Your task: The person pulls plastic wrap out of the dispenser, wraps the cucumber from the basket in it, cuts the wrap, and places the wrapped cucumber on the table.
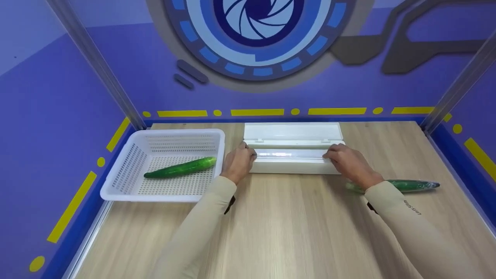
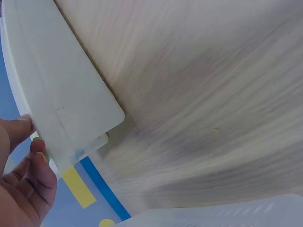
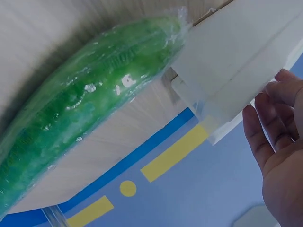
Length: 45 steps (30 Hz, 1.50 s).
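Observation:
A white cling film dispenser box (image 1: 294,167) lies at the back middle of the table, its lid (image 1: 292,131) raised. Across its opening the clear cling film (image 1: 286,154) shines between both hands. My left hand (image 1: 239,161) is at the box's left end, thumb and fingertips pinching the film at the edge. At the right end my right hand (image 1: 350,162) pinches the film likewise, fingers bent. Clear film overhangs the box ends in both wrist views. A film-wrapped cucumber (image 3: 90,94) lies on the table beside the right wrist, partly hidden by it in the head view.
To the left stands a white perforated plastic basket (image 1: 162,198) with one unwrapped cucumber (image 1: 180,168) inside. The wooden table (image 1: 286,232) is bounded by blue-purple panels with yellow marks at the back and sides. Metal posts (image 1: 461,85) rise at the back corners.

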### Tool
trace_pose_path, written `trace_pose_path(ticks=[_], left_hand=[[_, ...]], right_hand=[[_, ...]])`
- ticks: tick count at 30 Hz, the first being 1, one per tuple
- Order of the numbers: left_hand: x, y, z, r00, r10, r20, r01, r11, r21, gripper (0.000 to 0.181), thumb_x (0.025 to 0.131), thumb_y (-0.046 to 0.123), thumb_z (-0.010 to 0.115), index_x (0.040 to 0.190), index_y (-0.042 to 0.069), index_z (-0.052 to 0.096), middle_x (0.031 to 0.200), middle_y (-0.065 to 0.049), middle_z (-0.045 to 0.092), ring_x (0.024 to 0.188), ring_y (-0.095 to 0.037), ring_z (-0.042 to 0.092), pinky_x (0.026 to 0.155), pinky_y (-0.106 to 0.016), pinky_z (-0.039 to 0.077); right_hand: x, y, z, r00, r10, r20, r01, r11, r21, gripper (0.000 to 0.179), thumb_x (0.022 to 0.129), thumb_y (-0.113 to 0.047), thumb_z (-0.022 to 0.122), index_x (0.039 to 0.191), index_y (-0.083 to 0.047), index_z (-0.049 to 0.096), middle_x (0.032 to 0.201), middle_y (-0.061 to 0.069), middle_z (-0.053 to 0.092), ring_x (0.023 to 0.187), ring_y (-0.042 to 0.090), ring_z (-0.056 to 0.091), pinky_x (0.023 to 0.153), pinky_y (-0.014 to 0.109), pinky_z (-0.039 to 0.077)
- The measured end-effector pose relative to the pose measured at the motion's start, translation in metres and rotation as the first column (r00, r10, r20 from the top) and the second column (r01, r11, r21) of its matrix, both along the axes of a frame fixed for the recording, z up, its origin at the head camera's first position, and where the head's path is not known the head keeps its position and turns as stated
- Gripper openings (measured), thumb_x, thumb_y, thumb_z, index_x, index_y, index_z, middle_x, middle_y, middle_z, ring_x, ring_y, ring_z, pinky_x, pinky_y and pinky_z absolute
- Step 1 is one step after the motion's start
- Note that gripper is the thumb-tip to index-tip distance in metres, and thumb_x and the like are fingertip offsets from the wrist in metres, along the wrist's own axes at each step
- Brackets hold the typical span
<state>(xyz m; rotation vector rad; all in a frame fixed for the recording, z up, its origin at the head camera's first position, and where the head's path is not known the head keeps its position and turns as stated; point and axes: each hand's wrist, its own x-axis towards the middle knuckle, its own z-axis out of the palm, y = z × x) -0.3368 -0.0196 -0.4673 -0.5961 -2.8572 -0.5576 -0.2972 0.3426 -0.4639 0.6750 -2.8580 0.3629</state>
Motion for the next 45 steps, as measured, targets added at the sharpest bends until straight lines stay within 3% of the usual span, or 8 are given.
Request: trace_pose_path(ticks=[10, 16, 22, 28, 32, 36, 41, 45], left_hand=[[-0.004, 0.004, 0.003, 0.999, 0.013, 0.050, -0.012, 0.999, -0.030, 0.016, 0.107, 0.018, 0.067, 0.111, 0.007, 0.077, 0.107, -0.006, 0.066, 0.096, -0.021, 0.068, 0.085, -0.036, 0.056], [-0.006, 0.007, 0.004, 0.999, 0.018, 0.030, -0.016, 0.996, -0.085, 0.018, 0.109, 0.017, 0.062, 0.114, 0.004, 0.073, 0.109, -0.008, 0.066, 0.095, -0.022, 0.068, 0.084, -0.035, 0.057], [-0.007, 0.006, 0.005, 0.999, -0.039, -0.015, 0.039, 0.998, 0.048, 0.012, 0.108, 0.008, 0.061, 0.107, -0.001, 0.068, 0.104, -0.013, 0.064, 0.096, -0.027, 0.068, 0.084, -0.038, 0.058], [-0.008, 0.006, 0.007, 0.999, -0.048, 0.026, 0.040, 0.969, 0.243, 0.011, 0.108, 0.006, 0.059, 0.106, -0.002, 0.066, 0.102, -0.014, 0.066, 0.096, -0.027, 0.067, 0.084, -0.040, 0.057], [-0.009, 0.006, 0.007, 0.997, -0.058, 0.046, 0.040, 0.943, 0.329, 0.011, 0.109, 0.005, 0.057, 0.105, -0.001, 0.065, 0.096, -0.011, 0.067, 0.089, -0.025, 0.067, 0.079, -0.039, 0.056], [-0.010, 0.007, 0.006, 0.999, -0.046, 0.018, 0.037, 0.931, 0.362, 0.010, 0.108, 0.006, 0.060, 0.102, 0.000, 0.066, 0.091, -0.010, 0.068, 0.085, -0.023, 0.067, 0.076, -0.038, 0.055], [-0.011, 0.008, 0.006, 0.999, -0.021, -0.041, 0.034, 0.933, 0.358, 0.009, 0.103, 0.005, 0.067, 0.096, 0.000, 0.070, 0.089, -0.011, 0.070, 0.083, -0.026, 0.067, 0.076, -0.040, 0.056], [-0.011, 0.008, 0.007, 1.000, -0.017, 0.017, 0.010, 0.936, 0.351, 0.004, 0.097, 0.004, 0.074, 0.097, 0.000, 0.073, 0.093, -0.011, 0.071, 0.086, -0.024, 0.069, 0.077, -0.036, 0.057]], right_hand=[[-0.003, 0.000, -0.003, 0.998, -0.009, -0.062, 0.010, 1.000, 0.014, 0.018, 0.094, 0.010, 0.073, 0.110, 0.003, 0.073, 0.104, 0.018, 0.069, 0.099, 0.036, 0.069, 0.087, 0.050, 0.060], [-0.005, 0.003, -0.008, 0.992, -0.056, -0.117, 0.039, 0.989, -0.140, 0.019, 0.098, 0.011, 0.067, 0.114, 0.001, 0.067, 0.107, 0.016, 0.067, 0.100, 0.034, 0.069, 0.089, 0.052, 0.059], [-0.004, 0.006, -0.013, 0.981, -0.094, -0.170, 0.027, 0.933, -0.359, 0.022, 0.096, 0.018, 0.065, 0.111, 0.002, 0.067, 0.102, 0.015, 0.065, 0.093, 0.031, 0.067, 0.080, 0.048, 0.057], [-0.005, 0.005, -0.012, 0.992, -0.124, -0.031, 0.091, 0.857, -0.507, 0.019, 0.097, 0.014, 0.065, 0.109, 0.003, 0.075, 0.102, 0.014, 0.066, 0.094, 0.027, 0.066, 0.080, 0.013, 0.048], [-0.006, 0.006, -0.010, 0.993, -0.118, 0.029, 0.114, 0.819, -0.562, 0.018, 0.099, 0.011, 0.063, 0.107, 0.004, 0.078, 0.103, 0.014, 0.066, 0.096, 0.027, 0.067, 0.080, 0.006, 0.046], [-0.005, 0.007, -0.007, 0.993, -0.111, 0.031, 0.111, 0.839, -0.533, 0.019, 0.097, 0.011, 0.064, 0.107, 0.005, 0.078, 0.105, 0.013, 0.066, 0.096, 0.027, 0.066, 0.083, 0.012, 0.050], [-0.005, 0.005, -0.008, 0.994, -0.113, -0.006, 0.099, 0.895, -0.436, 0.021, 0.092, 0.013, 0.073, 0.111, 0.007, 0.074, 0.108, 0.016, 0.063, 0.103, 0.035, 0.069, 0.092, 0.044, 0.058], [-0.004, 0.002, -0.009, 0.986, -0.162, -0.046, 0.133, 0.913, -0.385, 0.016, 0.091, 0.012, 0.076, 0.105, 0.004, 0.074, 0.102, 0.014, 0.063, 0.097, 0.032, 0.069, 0.086, 0.050, 0.059]])
